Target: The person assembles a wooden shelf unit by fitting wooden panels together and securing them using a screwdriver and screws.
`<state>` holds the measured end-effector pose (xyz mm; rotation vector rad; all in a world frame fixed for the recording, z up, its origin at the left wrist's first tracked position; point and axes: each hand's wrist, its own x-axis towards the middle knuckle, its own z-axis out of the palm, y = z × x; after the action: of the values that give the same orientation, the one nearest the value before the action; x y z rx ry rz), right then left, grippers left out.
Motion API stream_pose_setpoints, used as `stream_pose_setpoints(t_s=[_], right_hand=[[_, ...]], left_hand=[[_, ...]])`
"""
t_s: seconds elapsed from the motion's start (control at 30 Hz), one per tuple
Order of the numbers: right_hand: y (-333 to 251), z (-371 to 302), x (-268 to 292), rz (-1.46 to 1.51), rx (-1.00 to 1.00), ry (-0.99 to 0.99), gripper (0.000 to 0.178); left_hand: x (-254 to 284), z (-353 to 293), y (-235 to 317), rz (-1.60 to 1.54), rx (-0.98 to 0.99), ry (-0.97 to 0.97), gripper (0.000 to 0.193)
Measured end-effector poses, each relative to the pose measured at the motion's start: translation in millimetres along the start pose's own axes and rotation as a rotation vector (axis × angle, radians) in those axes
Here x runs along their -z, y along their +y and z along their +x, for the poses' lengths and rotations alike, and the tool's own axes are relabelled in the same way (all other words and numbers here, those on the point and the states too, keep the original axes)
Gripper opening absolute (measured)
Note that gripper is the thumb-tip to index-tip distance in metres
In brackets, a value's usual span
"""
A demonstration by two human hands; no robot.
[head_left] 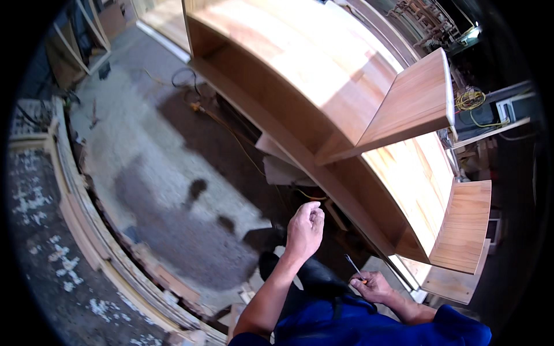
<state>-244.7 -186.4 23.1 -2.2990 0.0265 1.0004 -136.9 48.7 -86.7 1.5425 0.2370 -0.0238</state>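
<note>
My left hand is raised in front of the near side of a large wooden cabinet, apart from it. Its fingers curl in toward the thumb, and whatever they may hold is hidden. Low at the right, my right hand is closed around a screwdriver with an orange handle, its metal shaft tilting up and to the left. Upright boards divide the cabinet: a taller panel and a shorter end panel stand out from its pale wood surface.
A yellow cord runs over the concrete floor beside the cabinet. Timber strips edge a dark, white-spotted surface at left. A coiled yellow cable hangs beyond the panels. Clamps are racked at far right.
</note>
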Motion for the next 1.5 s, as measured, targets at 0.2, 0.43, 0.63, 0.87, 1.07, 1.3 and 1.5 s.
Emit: stream_pose_setpoints(t_s=[0.2,0.43,0.63,0.87,1.07,1.3,1.5], right_hand=[[-89.8,23.9,34.4,0.162,0.309,0.020,0.015],[-186.3,44.9,83.3,0.290,0.741,-0.026,0.012],[-250.0,94.8,87.0,0.386,0.761,0.018,0.016],[-331.9,153.2,102.9,0.434,0.520,0.248,0.017],[-409.2,254.3,145.5,0.033,0.177,0.648,0.020],[-423.7,336.7,169.5,-0.197,0.054,0.865,0.017],[-444.1,337.4,206.3,-0.135,0.030,0.645,0.030]], left_hand=[[30.4,56.3,58.0,0.549,-0.373,0.002,0.038],[65.2,132.1,94.9,0.803,-0.334,-0.296,0.037],[150.1,177.6,138.7,0.665,-0.177,-0.392,0.031],[256.8,215.6,151.5,0.554,-0.024,-0.278,0.030],[359.9,275.7,182.3,0.314,0.118,-0.139,0.026],[419.2,392.1,249.9,0.313,-0.030,-0.158,0.024],[444.7,455.9,254.7,0.423,-0.102,-0.152,0.027]])
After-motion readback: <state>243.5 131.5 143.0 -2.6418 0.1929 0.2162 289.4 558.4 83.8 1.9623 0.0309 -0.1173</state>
